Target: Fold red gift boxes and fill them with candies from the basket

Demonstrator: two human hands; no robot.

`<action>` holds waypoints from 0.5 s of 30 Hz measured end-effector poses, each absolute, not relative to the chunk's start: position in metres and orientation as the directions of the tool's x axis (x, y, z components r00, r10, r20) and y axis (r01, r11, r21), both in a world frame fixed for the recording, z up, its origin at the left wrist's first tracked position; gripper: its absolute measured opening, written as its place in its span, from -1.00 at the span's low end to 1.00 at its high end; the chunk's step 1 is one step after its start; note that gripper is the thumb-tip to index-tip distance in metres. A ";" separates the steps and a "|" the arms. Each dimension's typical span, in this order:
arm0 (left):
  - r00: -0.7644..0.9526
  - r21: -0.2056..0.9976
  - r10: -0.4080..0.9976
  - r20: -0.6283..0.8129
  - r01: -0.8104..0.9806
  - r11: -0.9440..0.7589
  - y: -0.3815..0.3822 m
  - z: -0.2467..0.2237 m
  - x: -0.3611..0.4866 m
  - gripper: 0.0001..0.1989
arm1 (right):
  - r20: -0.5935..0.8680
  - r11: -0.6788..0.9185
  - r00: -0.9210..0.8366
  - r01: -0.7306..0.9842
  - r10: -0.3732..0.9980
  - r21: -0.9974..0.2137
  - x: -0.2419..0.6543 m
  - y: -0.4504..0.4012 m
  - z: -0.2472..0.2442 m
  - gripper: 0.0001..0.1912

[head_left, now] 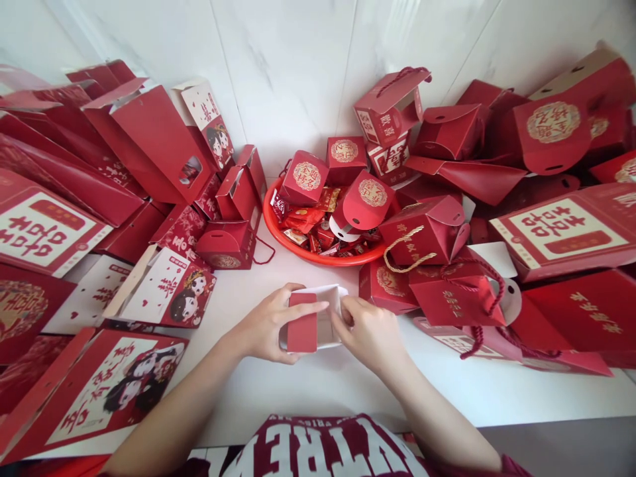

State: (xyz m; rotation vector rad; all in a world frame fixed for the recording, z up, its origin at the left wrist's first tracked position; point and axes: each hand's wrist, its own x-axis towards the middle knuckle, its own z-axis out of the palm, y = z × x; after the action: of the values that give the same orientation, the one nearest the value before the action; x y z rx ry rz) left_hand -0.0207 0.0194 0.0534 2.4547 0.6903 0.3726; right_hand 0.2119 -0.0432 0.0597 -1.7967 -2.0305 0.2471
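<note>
Over the middle of the white table (238, 391) a small red gift box (302, 331) is held with its white inside showing. My left hand (271, 324) grips the box from the left, its index finger stretched across the red panel. At the right edge my right hand (365, 331) has its fingers curled and pinched against the box wall. Behind the box stands a red plastic basin (298, 252) of wrapped sweets (318, 225). Several small red boxes, among them one with a gold round print (365, 202), rest on the sweets.
Red gift bags and boxes crowd the left, including a bag with a cartoon couple (129, 377) and a small handled box (226, 245). More are piled on the right, such as a box with a gold cord (422, 228). A marbled tile wall (293, 66) closes off the back.
</note>
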 end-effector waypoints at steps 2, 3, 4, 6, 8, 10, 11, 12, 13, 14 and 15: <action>0.828 0.588 0.546 0.123 0.383 -0.713 0.019 0.053 -0.020 0.03 | 0.118 0.123 -0.073 0.858 0.990 -0.498 0.211 -0.044 0.057 -0.91; 0.825 0.592 0.552 0.118 0.388 -0.706 0.019 0.053 -0.020 0.00 | 0.096 0.132 -0.094 0.820 0.991 -0.557 0.210 -0.044 0.056 -0.96; 0.823 0.592 0.558 0.106 0.399 -0.700 0.019 0.053 -0.020 -0.03 | 0.087 0.150 -0.123 0.780 0.989 -0.608 0.210 -0.044 0.055 -0.90; 0.822 0.581 0.562 0.088 0.416 -0.699 0.019 0.055 -0.019 -0.11 | 0.098 0.198 -0.177 0.733 0.979 -0.650 0.211 -0.043 0.054 -0.79; 0.822 0.567 0.563 0.089 0.423 -0.707 0.019 0.056 -0.019 -0.17 | 0.122 0.235 -0.203 0.750 0.971 -0.619 0.212 -0.042 0.055 -0.72; 0.821 0.552 0.560 0.112 0.417 -0.722 0.020 0.058 -0.019 -0.21 | 0.141 0.261 -0.220 0.774 0.965 -0.577 0.213 -0.042 0.055 -0.62; 0.822 0.539 0.554 0.130 0.410 -0.736 0.020 0.058 -0.020 -0.21 | 0.148 0.273 -0.230 0.780 0.962 -0.563 0.213 -0.042 0.056 -0.56; 0.824 0.519 0.545 0.155 0.402 -0.754 0.020 0.058 -0.021 -0.20 | 0.154 0.285 -0.240 0.782 0.958 -0.555 0.214 -0.042 0.056 -0.50; 0.823 0.493 0.536 0.190 0.392 -0.777 0.020 0.058 -0.022 -0.16 | 0.157 0.293 -0.248 0.781 0.956 -0.551 0.214 -0.043 0.056 -0.45; 0.815 0.464 0.529 0.235 0.385 -0.798 0.021 0.057 -0.024 -0.12 | 0.159 0.297 -0.250 0.782 0.955 -0.548 0.214 -0.043 0.055 -0.42; 0.799 0.435 0.529 0.287 0.383 -0.815 0.021 0.057 -0.026 -0.07 | 0.161 0.294 -0.246 0.786 0.956 -0.544 0.213 -0.043 0.055 -0.38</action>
State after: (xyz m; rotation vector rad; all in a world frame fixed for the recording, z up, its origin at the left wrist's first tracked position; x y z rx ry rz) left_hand -0.0260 0.0213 0.0573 2.6296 0.6917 0.5692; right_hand 0.2135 -0.0430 0.0547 -1.5533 -2.1077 0.4912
